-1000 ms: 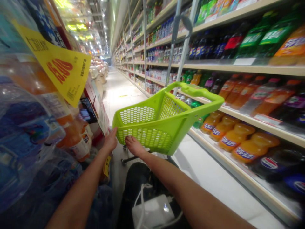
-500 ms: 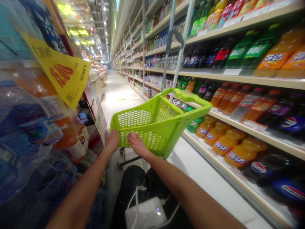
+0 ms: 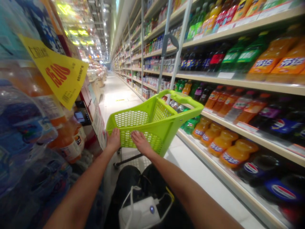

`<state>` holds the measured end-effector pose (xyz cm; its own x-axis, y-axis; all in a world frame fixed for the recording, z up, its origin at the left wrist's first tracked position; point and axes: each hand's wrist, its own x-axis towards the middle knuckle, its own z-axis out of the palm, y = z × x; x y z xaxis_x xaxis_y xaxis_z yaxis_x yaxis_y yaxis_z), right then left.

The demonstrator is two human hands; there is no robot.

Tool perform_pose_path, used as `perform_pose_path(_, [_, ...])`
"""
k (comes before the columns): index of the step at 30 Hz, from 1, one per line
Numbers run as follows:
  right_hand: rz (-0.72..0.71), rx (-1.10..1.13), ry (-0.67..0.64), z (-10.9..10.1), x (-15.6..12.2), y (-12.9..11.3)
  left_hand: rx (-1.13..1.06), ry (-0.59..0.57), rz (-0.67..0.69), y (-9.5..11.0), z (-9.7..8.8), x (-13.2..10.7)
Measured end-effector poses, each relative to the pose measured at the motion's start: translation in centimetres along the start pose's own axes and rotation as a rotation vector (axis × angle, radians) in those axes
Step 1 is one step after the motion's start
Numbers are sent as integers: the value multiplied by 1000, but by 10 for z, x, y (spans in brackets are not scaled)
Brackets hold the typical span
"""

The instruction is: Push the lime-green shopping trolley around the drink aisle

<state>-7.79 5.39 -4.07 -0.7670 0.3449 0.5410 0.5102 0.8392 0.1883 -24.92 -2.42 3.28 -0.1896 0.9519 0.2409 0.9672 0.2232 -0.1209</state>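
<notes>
A lime-green shopping cart [image 3: 166,119] with perforated plastic sides stands in front of me, angled across the aisle. My left hand [image 3: 113,140] rests on the basket's near left corner, its fingers pointing up and lying against the side. Farther right, my right hand [image 3: 141,142] is open, with spread fingers touching the same mesh side. Neither palm can be seen. On my lap lies a white power bank [image 3: 140,213] with a white cable [image 3: 131,203] looped over it.
Shelves of soda bottles [image 3: 226,143] run along the right side. Stacked wrapped bottles [image 3: 30,152] and a yellow price sign [image 3: 59,74] crowd the left. A light tiled floor [image 3: 115,95] stretches down the aisle. A grey handle [image 3: 170,44] hangs on a pole by the shelves.
The cart and the shelves appear shifted slightly left in view. My right hand sits a little farther right along the cart's side; both hands still touch it.
</notes>
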Motion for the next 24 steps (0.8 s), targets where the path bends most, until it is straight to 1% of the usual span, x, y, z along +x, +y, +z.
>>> perform_pose_path(2, [11, -6, -28, 11, -16, 1, -2, 18, 51, 4, 2, 1])
perform_pose_path(4, [16, -9, -26, 12, -25, 1, -8, 20, 99, 12, 2, 4])
perform_pose_path(6, [19, -12, 15, 3, -23, 3, -16, 16, 138, 23, 0, 6])
perform_pose_path(9, [55, -25, 99, -18, -7, 10, -28, 11, 175, 40, -5, 9])
perform_pose_path(11, [86, -31, 107, -26, 0, 17, -32, 4, 169, 47, -7, 10])
perform_pose_path(13, [99, -33, 67, -27, -4, 25, -31, -15, 150, 49, -8, 9])
perform_pose_path(18, [122, -37, -78, -11, -47, 35, -24, -56, 146, 44, -10, 9])
perform_pose_path(20, [128, -38, -115, -10, -59, 36, -28, -64, 139, 45, -14, 11])
perform_pose_path(22, [123, -42, -104, -16, -61, 37, -36, -54, 124, 49, -21, 14])
perform_pose_path(24, [110, -49, -40, -27, -52, 39, -45, -33, 96, 58, -30, 18])
